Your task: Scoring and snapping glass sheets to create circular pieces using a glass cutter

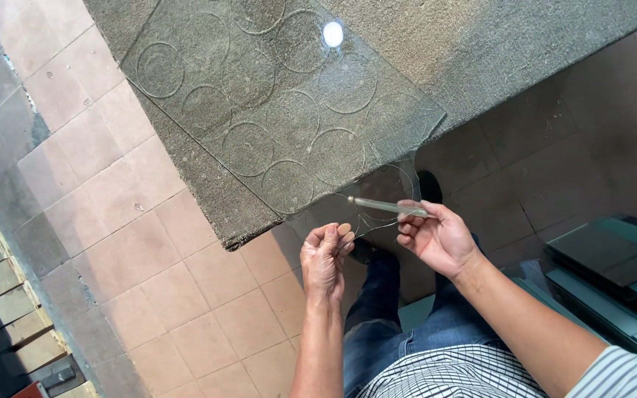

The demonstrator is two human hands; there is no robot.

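A clear glass sheet (282, 110) scored with several circles lies on a carpet-covered table (473, 44), one corner overhanging the near edge. My right hand (436, 236) grips a slim metal glass cutter (386, 206), its tip pointing left under the overhanging glass. My left hand (326, 258) is just below the table edge, fingers curled and pinching the edge of the overhanging glass piece.
Pink floor tiles (149, 243) spread to the left and below the table. Stacked dark glass panes (613, 265) sit at the right. My legs in blue jeans (385, 324) are under the hands. A brick edge (1, 295) runs along the far left.
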